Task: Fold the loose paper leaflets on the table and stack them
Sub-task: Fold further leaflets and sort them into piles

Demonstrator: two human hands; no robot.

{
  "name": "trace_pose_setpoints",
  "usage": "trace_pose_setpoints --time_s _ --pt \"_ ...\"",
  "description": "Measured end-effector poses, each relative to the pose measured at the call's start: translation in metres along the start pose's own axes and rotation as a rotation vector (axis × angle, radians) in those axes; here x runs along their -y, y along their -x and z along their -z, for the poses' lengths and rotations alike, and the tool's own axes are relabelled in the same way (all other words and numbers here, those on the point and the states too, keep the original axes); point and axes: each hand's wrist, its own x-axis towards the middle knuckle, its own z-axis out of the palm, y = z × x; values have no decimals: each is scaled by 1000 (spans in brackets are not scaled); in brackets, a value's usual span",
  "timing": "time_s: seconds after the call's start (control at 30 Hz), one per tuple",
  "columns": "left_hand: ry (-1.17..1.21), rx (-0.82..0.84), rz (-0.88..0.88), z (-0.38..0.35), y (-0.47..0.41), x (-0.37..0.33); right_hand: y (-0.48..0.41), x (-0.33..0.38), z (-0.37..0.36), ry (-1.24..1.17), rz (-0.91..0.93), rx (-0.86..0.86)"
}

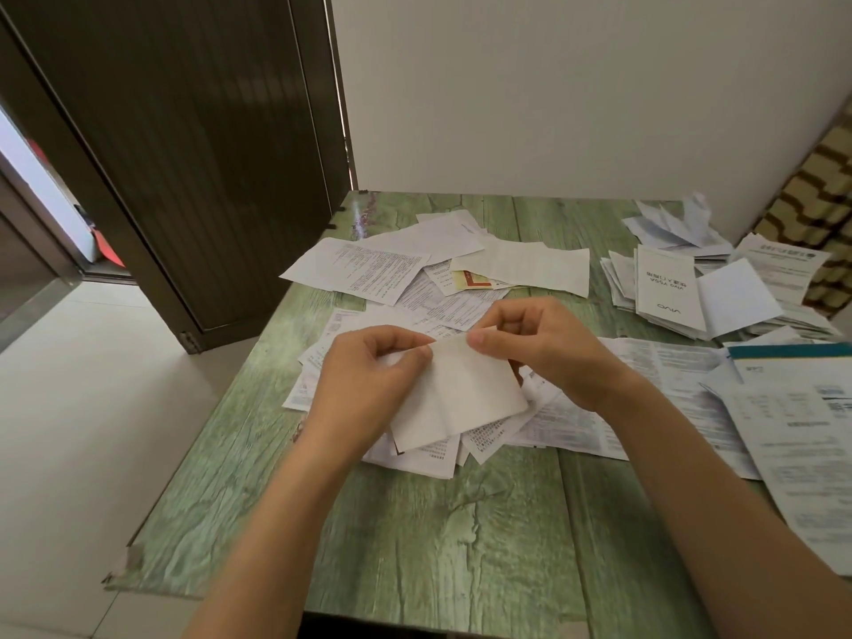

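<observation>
I hold a small white leaflet [461, 398] above the middle of the green table [438, 523]. My left hand [369, 375] pinches its upper left edge and my right hand [548, 348] pinches its upper right corner. The sheet shows a vertical crease down its middle. Under it lies a heap of loose printed leaflets [415, 279], spreading toward the far side. A stack of folded leaflets [668, 288] sits at the back right of the table.
Large unfolded printed sheets [783, 408] cover the right edge of the table. A dark folding door [184, 154] stands to the left, a white wall behind. A patterned cushion [816, 200] is at the far right. Bare tabletop lies near me.
</observation>
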Motion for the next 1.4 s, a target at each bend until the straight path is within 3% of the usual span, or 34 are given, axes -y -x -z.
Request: trace_pose_setpoints --time_s 0.2,0.33,0.43,0.57,0.73,0.87,1.0,1.13,1.2,1.3,1.4 --pt "47 45 76 15 0 4 -2 -7 15 -59 -10 -118" --pt "139 -102 95 33 -1 10 -3 -9 29 -191 -27 -268" --pt "271 -67 109 27 3 5 -5 -10 19 -160 -18 -247" --pt "194 96 178 7 6 1 -6 -8 6 -150 -22 -207" --pt "257 16 143 1 6 -3 1 3 17 -179 -44 -181" --pt "216 -59 42 -8 10 -8 17 26 25 47 -43 -170" --pt "205 61 -43 -30 19 -14 58 37 33 295 -73 -155" --pt "192 290 -87 -55 30 -21 113 21 46 416 -28 -307" --pt "210 386 -76 -65 36 -23 143 12 60 381 -28 -462" --pt "222 344 -46 -69 36 -23 184 1 87 272 -60 -757" --pt "200 273 -41 -72 36 -20 210 -20 106 307 -169 -921"
